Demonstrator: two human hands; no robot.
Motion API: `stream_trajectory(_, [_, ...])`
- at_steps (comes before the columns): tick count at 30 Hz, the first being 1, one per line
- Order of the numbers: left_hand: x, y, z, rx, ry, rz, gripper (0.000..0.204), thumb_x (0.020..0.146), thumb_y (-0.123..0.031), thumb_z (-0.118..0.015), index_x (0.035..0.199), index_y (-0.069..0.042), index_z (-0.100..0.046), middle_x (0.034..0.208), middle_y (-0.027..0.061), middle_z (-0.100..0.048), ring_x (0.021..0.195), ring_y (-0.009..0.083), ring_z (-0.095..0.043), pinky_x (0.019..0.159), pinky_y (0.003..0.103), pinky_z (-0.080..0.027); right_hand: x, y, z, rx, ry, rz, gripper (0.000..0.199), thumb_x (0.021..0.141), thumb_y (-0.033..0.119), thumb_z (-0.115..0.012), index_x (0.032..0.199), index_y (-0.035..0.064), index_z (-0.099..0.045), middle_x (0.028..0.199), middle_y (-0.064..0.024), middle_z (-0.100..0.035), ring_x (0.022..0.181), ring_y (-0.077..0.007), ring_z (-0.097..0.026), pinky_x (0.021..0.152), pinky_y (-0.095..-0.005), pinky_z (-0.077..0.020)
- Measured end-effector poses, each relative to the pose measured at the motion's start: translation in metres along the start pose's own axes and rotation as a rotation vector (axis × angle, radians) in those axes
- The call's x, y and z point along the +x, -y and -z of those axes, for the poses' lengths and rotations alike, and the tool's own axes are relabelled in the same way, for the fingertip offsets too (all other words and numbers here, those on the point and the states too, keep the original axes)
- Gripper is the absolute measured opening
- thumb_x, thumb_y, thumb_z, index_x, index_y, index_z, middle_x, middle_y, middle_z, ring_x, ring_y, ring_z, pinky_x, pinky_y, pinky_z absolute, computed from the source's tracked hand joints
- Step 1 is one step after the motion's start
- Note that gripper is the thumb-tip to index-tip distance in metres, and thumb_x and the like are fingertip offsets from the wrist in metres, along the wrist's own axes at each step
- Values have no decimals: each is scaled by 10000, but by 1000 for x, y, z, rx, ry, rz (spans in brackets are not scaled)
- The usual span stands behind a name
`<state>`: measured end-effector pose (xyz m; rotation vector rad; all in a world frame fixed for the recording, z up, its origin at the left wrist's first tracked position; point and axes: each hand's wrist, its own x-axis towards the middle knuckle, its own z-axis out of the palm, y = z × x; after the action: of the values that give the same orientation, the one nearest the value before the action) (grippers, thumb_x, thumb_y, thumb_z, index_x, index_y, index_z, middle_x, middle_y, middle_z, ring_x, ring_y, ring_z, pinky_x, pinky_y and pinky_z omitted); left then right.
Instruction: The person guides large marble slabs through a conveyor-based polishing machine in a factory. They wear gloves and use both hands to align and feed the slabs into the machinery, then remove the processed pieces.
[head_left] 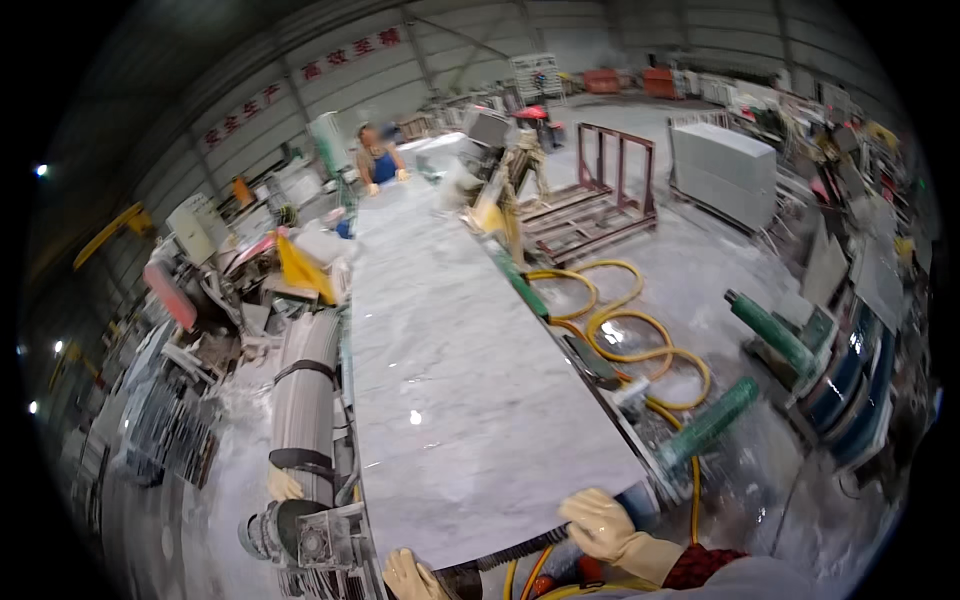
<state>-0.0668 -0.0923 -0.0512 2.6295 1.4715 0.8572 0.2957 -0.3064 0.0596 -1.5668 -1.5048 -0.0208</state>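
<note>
A long white marble slab (450,370) with grey veins, its surface wet and shiny, stretches away from me on a bench. My left hand (412,576), in a cream rubber glove, is closed at the slab's near left corner, partly cut off by the lower picture edge. At the near right corner my right hand (603,525), gloved alike, has its fingers curled over the slab's edge. A dark ribbed strip (522,550) runs below the near edge between my hands. By the far end stands another person (376,160) in a blue apron, with gloved hands at the slab.
Left of the slab lie a grey wrapped cylinder (305,365), a motor (297,530) and a cream glove (284,484). To the right are a coiled yellow hose (655,335), green cylinders (712,420), a dark red metal rack (600,190) and a pale block (722,170).
</note>
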Motion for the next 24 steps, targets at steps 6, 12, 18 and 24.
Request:
stream_trajectory(6, [-5, 4, 11, 67, 71, 111, 553, 1107, -380, -489, 1570, -90, -569, 1603, 254, -527, 1542, 504, -372, 1318, 605, -186, -58, 5, -98, 703, 591, -538, 394, 1081, 299, -641, 1413, 101, -720, 1377, -154, -739, 1165, -318, -718, 991, -408, -557])
stream_trajectory(12, [4, 18, 38, 14, 223, 88, 503, 1084, -383, -542, 1473, -82, -652, 1530, 245, -599, 1449, 453, -508, 1293, 625, -232, -50, 12, -153, 1403, 465, -1584, 744, 1131, 385, -599, 1711, 49, -277, 1759, -207, -303, 1625, -337, -311, 1304, -474, -351])
stream_trajectory(18, [11, 26, 52, -203, 117, -302, 485, 1062, -324, -602, 1476, -74, -638, 1487, 258, -617, 1370, 488, -547, 1207, 610, -359, -36, 3, -233, 1685, -488, -1706, 644, 1061, 286, -730, 1554, -16, -445, 1594, -277, -454, 1447, -392, -521, 1116, -494, -576])
stream_trajectory(24, [13, 38, 62, -281, 243, -304, 450, 997, -139, -670, 1414, 17, -605, 1464, 330, -563, 1346, 539, -499, 1168, 643, -326, -15, 22, -264, 1441, -736, -1453, 483, 1033, 244, -769, 1374, -57, -607, 1379, -239, -646, 1192, -363, -705, 926, -551, -665])
